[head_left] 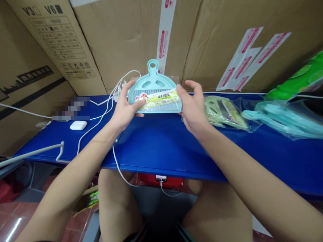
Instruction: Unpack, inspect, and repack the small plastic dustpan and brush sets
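**Two-handed hold; slip is the main risk**

Your left hand (124, 106) and right hand (193, 109) both grip the dustpan pack (153, 82): a teal dustpan with grey bristles (153, 93) and a yellow label (160, 99), in clear film. Left thumb (137, 105) lies across the front by the label; right fingers (183, 94) wrap the pack's right end. It sits over the worktop (161, 148), near the back edge (252, 94) and the cartons (131, 40) behind it. You can't tell from this view whether its lower rim touches the surface.

Risks: the film looks slick, so a looser grip could let the pack slide and drop. Moving left could snag the white cable (101, 120), which runs past your left hand and over the near edge (161, 169). Moving right could knock the pale-green pack (224, 112) just beside your right hand, with a teal bagged pack (285, 121) beyond it. An earbud case (78, 125) sits left, near the cable.

Room: the widest stretch of blue lies in front of your hands, toward the near edge; the back edge is tight.
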A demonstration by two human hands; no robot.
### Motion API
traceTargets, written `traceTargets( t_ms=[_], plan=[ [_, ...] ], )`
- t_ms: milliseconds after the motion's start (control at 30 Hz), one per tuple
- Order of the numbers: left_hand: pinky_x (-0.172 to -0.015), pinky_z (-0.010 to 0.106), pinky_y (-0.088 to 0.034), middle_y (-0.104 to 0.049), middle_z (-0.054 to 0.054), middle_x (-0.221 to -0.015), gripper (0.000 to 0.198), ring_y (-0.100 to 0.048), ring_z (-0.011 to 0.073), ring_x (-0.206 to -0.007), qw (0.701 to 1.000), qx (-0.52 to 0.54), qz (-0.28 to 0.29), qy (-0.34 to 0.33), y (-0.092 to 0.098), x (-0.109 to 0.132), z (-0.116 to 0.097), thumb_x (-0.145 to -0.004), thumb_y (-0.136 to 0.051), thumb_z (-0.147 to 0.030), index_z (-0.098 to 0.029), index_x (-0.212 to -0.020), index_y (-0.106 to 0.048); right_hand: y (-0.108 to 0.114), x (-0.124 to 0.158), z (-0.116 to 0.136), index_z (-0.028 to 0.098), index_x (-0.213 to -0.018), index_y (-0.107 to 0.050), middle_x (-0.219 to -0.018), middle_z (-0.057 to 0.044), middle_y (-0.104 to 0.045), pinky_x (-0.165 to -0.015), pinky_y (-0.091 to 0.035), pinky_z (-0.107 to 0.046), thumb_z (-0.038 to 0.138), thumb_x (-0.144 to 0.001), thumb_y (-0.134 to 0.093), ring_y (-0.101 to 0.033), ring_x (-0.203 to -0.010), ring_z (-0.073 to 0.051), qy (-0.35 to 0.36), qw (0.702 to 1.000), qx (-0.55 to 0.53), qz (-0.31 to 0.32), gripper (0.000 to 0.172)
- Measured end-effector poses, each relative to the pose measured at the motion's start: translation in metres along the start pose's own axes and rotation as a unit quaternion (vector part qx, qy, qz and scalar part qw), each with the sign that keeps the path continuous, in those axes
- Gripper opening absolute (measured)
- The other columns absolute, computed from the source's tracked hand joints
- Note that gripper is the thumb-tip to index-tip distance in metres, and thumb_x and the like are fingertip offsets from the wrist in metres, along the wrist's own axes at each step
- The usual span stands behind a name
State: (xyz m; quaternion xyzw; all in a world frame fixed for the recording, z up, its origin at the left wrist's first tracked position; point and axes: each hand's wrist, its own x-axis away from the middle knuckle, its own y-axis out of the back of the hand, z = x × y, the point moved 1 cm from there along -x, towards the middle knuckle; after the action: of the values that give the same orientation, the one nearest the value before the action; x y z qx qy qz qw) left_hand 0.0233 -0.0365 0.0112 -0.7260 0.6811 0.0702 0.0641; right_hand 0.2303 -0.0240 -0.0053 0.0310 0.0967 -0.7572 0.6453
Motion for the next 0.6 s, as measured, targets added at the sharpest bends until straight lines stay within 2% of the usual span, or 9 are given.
traceTargets(
  t_ms=[100, 133, 200, 267, 333, 467, 600],
  plan=[
    [-0.055, 0.018, -0.06, -0.063, 0.008, -0.16, 0.086, -0.079, 0.0273, -0.114, 1.0, -0.002, -0.018, -0.006, -0.002, -0.001, 0.002, -0.073, -0.088, -0.036, -0.037, -0.152, -0.055, -0.004, 0.007, 0.0, 0.034, -0.159, -0.03, -0.146, -0.01, -0.071, -0.075, -0.066, -0.03, 0.09, -0.082, -0.068, -0.079, -0.098, -0.017, -0.078, 0.995, -0.052, 0.031, 0.102],
    [-0.056, 0.018, -0.06, -0.063, 0.008, -0.161, 0.084, -0.078, 0.0275, -0.116, 1.0, -0.001, -0.025, -0.006, -0.002, -0.001, 0.002, -0.075, -0.086, -0.037, -0.037, -0.153, -0.054, -0.007, 0.011, 0.001, 0.033, -0.159, -0.031, -0.143, -0.011, -0.072, -0.072, -0.065, -0.031, 0.094, -0.079, -0.068, -0.078, -0.091, -0.017, -0.095, 0.993, -0.063, 0.042, 0.107],
    [-0.057, 0.018, -0.06, -0.063, 0.007, -0.16, 0.08, -0.078, 0.0269, -0.118, 0.999, 0.002, -0.04, -0.009, -0.003, 0.0, 0.001, -0.081, -0.082, -0.039, -0.037, -0.155, -0.052, -0.013, 0.019, 0.004, 0.029, -0.153, -0.042, -0.123, -0.009, -0.078, -0.06, -0.058, -0.028, 0.095, -0.072, -0.074, -0.071, -0.072, -0.013, -0.123, 0.988, -0.066, 0.069, 0.109],
    [-0.06, 0.018, -0.063, -0.064, 0.006, -0.159, 0.075, -0.077, 0.0254, -0.119, 0.999, 0.001, -0.048, -0.012, -0.003, 0.0, -0.001, -0.086, -0.079, -0.04, -0.036, -0.155, -0.051, -0.019, 0.025, 0.007, 0.025, -0.142, -0.054, -0.098, -0.004, -0.076, -0.049, -0.045, -0.024, 0.088, -0.067, -0.085, -0.058, -0.056, -0.008, -0.146, 0.981, -0.062, 0.107, 0.103],
    [-0.065, 0.019, -0.065, -0.065, 0.005, -0.158, 0.067, -0.077, 0.0241, -0.12, 0.999, 0.002, -0.047, -0.016, -0.003, 0.001, -0.002, -0.09, -0.076, -0.038, -0.035, -0.153, -0.054, -0.023, 0.027, 0.009, 0.023, -0.13, -0.06, -0.085, 0.001, -0.07, -0.046, -0.035, -0.021, 0.078, -0.064, -0.094, -0.047, -0.051, -0.004, -0.165, 0.975, -0.085, 0.126, 0.092],
    [-0.07, 0.02, -0.066, -0.068, 0.004, -0.153, 0.056, -0.076, 0.0234, -0.123, 0.999, 0.026, -0.037, -0.015, -0.006, 0.002, -0.001, -0.094, -0.072, -0.044, -0.035, -0.148, -0.058, -0.026, 0.027, 0.009, 0.024, -0.123, -0.062, -0.084, 0.005, -0.066, -0.048, -0.032, -0.019, 0.071, -0.067, -0.097, -0.044, -0.054, 0.0, -0.167, 0.97, -0.155, 0.091, 0.081],
    [-0.078, 0.024, -0.07, -0.073, 0.005, -0.136, 0.048, -0.075, 0.0223, -0.123, 0.999, 0.03, -0.017, -0.006, -0.013, 0.005, 0.004, -0.097, -0.07, -0.052, -0.035, -0.141, -0.063, -0.032, 0.031, 0.006, 0.022, -0.117, -0.065, -0.091, 0.003, -0.07, -0.046, -0.029, -0.021, 0.07, -0.067, -0.097, -0.045, -0.054, -0.001, -0.137, 0.973, -0.144, 0.113, 0.077]
  ],
)
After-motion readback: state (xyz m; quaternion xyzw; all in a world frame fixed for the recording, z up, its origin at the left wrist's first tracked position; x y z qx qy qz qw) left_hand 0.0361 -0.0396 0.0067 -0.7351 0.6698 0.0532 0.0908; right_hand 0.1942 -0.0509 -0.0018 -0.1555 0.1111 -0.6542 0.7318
